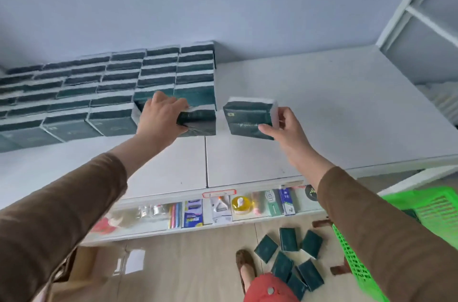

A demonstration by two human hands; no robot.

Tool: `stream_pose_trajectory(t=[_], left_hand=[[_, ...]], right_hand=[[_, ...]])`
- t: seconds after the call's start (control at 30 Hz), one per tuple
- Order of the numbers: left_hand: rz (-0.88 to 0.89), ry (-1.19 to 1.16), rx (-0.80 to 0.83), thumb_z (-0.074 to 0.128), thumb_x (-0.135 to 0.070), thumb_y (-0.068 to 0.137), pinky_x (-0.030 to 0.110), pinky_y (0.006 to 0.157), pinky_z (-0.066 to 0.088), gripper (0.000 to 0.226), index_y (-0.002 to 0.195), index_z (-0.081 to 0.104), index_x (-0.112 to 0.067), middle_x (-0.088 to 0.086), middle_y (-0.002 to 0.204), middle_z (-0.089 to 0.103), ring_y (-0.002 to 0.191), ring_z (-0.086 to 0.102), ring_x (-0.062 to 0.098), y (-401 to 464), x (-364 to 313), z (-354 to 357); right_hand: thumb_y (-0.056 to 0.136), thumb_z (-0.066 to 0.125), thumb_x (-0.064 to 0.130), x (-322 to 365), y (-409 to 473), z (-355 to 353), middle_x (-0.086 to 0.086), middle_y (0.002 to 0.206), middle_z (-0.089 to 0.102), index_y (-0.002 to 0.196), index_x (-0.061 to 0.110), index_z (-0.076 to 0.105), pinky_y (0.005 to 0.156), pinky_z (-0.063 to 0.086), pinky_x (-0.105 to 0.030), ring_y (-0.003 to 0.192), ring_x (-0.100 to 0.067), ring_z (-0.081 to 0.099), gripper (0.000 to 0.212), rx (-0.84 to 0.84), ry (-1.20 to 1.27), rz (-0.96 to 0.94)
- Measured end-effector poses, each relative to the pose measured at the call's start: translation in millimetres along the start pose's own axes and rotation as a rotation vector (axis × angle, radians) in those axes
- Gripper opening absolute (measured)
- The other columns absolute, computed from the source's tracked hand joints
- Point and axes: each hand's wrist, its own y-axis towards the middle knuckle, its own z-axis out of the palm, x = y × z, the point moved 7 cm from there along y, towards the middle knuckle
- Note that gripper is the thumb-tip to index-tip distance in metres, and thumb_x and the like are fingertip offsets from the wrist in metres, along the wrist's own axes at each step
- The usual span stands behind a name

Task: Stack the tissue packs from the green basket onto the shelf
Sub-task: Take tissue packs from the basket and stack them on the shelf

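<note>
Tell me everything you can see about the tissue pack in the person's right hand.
The tissue pack is a dark green block in a soft, glossy plastic wrapper with faint pale lettering on its front face and a white end showing on the right. The right hand pinches it at its right end, fingers behind and thumb on the front. It sits slightly tilted, low over the white shelf, just right of the stacked packs, not touching them.

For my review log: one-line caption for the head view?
Left hand and right hand each place a tissue pack on the shelf.
</note>
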Motion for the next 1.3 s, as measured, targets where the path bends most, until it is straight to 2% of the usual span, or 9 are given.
stream_pose_trajectory(t=[0.23,0.4,0.47,0.53,0.57,0.73,0.9,1.13,1.3], left_hand=[[-0.066,0.199,0.053,0.084,-0.031,0.073,0.044,0.094,0.035,0.050,0.117,0.061,-0.025,-0.002,0.117,0.064,0.112,0.047,0.027,13,79,20],[-0.121,0.232,0.006,0.082,-0.033,0.074,0.047,0.097,0.039,0.059,0.125,0.057,-0.020,0.005,0.120,0.059,0.114,0.045,0.030,21,110,25],[-0.133,0.201,0.003,0.082,-0.033,0.075,0.047,0.095,0.042,0.066,0.130,0.049,-0.019,0.005,0.121,0.058,0.112,0.044,0.031,22,116,30],[-0.143,0.136,-0.030,0.082,-0.029,0.075,0.049,0.091,0.046,0.062,0.126,0.048,-0.017,0.006,0.121,0.054,0.110,0.045,0.032,20,120,34],[-0.149,0.097,-0.055,0.081,-0.027,0.076,0.050,0.090,0.048,0.058,0.123,0.049,-0.016,0.007,0.122,0.051,0.109,0.045,0.032,19,122,36],[-0.151,-0.080,-0.107,0.079,-0.020,0.078,0.050,0.097,0.042,0.053,0.123,0.050,-0.016,0.011,0.129,0.044,0.113,0.041,0.034,19,133,47],[-0.121,-0.226,-0.153,0.083,-0.029,0.073,0.045,0.104,0.032,0.065,0.127,0.050,-0.015,0.013,0.130,0.040,0.114,0.037,0.034,9,138,48],[0.197,-0.178,-0.204,0.072,-0.030,0.082,0.045,0.101,0.035,0.052,0.128,0.050,-0.017,0.009,0.134,0.043,0.119,0.039,0.032,5,28,31],[0.436,-0.245,-0.151,0.069,-0.030,0.083,0.045,0.101,0.033,0.043,0.123,0.055,-0.020,0.006,0.135,0.046,0.125,0.038,0.031,-4,-109,28]], right_hand=[[0.077,0.080,0.012,-10,60,93,0.004,0.106,0.065,0.108,0.015,0.056,0.089,0.048,-0.028,0.098,-0.008,0.058,0.039,0.139,-0.086,-0.051],[0.079,0.079,0.016,-18,84,131,-0.001,0.103,0.062,0.108,0.019,0.051,0.072,0.042,-0.009,0.091,-0.013,0.056,0.040,0.080,-0.250,-0.091],[0.080,0.078,0.020,-25,90,138,0.001,0.105,0.060,0.111,0.023,0.050,0.079,0.047,-0.017,0.096,-0.016,0.056,0.042,0.021,-0.314,-0.095],[0.079,0.078,0.025,-30,92,142,0.002,0.112,0.057,0.117,0.023,0.051,0.090,0.050,-0.033,0.105,-0.021,0.055,0.046,-0.059,-0.371,-0.104],[0.080,0.078,0.026,-30,92,144,0.001,0.113,0.053,0.119,0.021,0.052,0.092,0.050,-0.034,0.106,-0.021,0.054,0.047,-0.097,-0.383,-0.097],[0.083,0.075,0.017,-25,90,154,-0.004,0.117,0.055,0.119,0.017,0.050,0.071,0.045,-0.011,0.096,-0.014,0.059,0.044,-0.167,-0.294,-0.020],[0.083,0.074,0.017,-28,63,140,-0.003,0.123,0.051,0.129,0.015,0.045,0.071,0.041,-0.016,0.101,-0.016,0.058,0.055,-0.198,-0.262,0.042],[0.088,0.068,0.020,-18,-9,77,0.003,0.123,0.051,0.126,0.020,0.051,0.077,0.043,-0.012,0.102,-0.011,0.055,0.041,-0.263,-0.416,-0.051],[0.087,0.064,0.020,-11,-69,-5,0.002,0.120,0.055,0.123,0.020,0.056,0.094,0.046,-0.031,0.108,-0.016,0.053,0.037,-0.358,-0.654,-0.141]])
